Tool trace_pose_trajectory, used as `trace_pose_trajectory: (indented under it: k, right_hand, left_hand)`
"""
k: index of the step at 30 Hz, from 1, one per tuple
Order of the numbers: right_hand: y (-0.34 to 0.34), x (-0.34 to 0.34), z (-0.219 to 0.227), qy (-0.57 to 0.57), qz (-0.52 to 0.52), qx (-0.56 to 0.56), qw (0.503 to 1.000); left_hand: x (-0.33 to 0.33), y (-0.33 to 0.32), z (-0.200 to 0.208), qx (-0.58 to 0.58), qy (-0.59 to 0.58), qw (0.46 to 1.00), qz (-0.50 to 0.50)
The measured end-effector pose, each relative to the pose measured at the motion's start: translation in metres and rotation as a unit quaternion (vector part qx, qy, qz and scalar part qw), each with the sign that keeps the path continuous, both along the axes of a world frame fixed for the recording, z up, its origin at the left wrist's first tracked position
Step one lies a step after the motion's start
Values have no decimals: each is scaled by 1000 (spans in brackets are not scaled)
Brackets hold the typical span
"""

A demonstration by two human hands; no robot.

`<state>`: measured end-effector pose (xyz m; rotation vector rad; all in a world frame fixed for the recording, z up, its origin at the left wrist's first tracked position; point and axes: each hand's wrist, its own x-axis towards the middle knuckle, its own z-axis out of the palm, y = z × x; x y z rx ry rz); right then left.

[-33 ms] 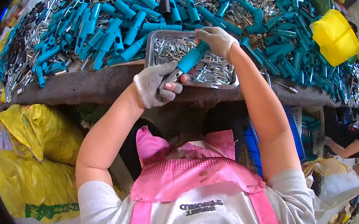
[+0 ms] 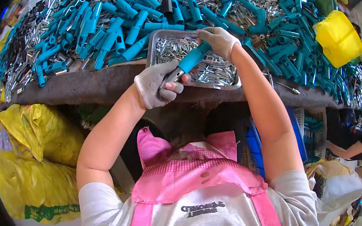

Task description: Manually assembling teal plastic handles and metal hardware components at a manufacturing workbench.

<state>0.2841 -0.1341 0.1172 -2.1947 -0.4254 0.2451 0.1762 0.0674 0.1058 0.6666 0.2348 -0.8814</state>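
A teal plastic tube point(image 2: 194, 58) with a metal sleeve point(image 2: 177, 73) at its lower end slants between my two gloved hands, above the near part of a metal tray point(image 2: 152, 54). Wrapped round the metal end is my left hand point(image 2: 158, 85), its thumb on top and bare fingertips showing. My right hand point(image 2: 218, 41) closes on the upper end of the same tube; part of its grip is hidden behind the glove. Small silver pins point(image 2: 214, 70) fill the tray under the tube.
Teal plastic fittings point(image 2: 134, 30) and loose metal parts heap across the table beyond the tray. A yellow plastic container point(image 2: 338, 37) sits on the right heap. Yellow sacks point(image 2: 36, 185) stand below at left, a blue crate point(image 2: 254, 147) at right. Another person point(image 2: 358, 138) is at far right.
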Motion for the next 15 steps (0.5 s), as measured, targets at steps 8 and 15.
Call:
trace_pose_trajectory:
  k: [8,15]
  right_hand:
    - [18,-15,-1,53,8,70,996]
    - [21,-23,1,7,32,94,995]
  left_hand:
    - [-5,-2,17,74,-36,996,42]
    - [-6,-2,24,124,-74,989,41]
